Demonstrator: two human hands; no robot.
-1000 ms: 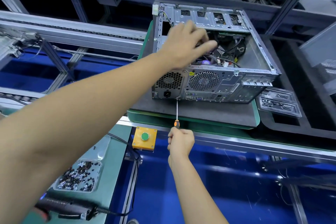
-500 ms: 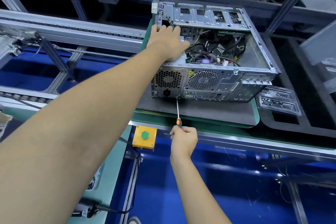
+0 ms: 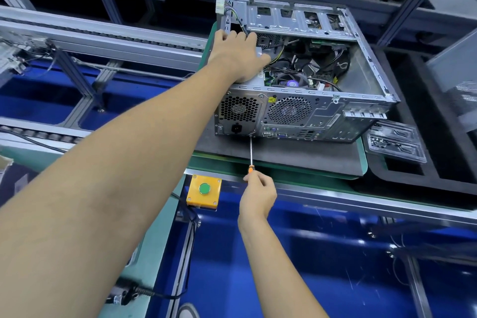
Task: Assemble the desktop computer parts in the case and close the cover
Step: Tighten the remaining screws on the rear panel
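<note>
— Left hand [image 3: 238,55] flat on the grey box in the case's near left corner, fingers spread and fairly straight, pressing down rather than gripping. Right hand [image 3: 258,195] curled round the orange handle of the screwdriver [image 3: 250,156], shaft aimed straight up from that fist.

— And the tip, where exactly?

— Against the lower rear edge of the computer case [image 3: 296,116], just right of the power socket, directly under the pressing palm. Hard to tell whether seated in a screw head; too small to make out.

— Case itself?

— Lying on its side on the grey mat [image 3: 296,157], beyond the right hand, open top face up, fan and cables visible to the right of the left hand. No cover on yet.

— So which step?

— Most likely fastening the power supply [image 3: 251,81]: held in place from above, screwed from the back panel. Still early to middling in the job, with closing the cover yet to come.

— Next move needs what?

— Steady downward pressure from the left so holes stay aligned, straight push along the shaft from the right, then turning without letting the tip slip off. Slipping would probably scratch the panel or drop the screw.

— Anything else nearby?

— Yellow box with green button [image 3: 204,190] just left of the right hand; clear plastic tray [image 3: 397,144] well off to the right of the case.
</note>
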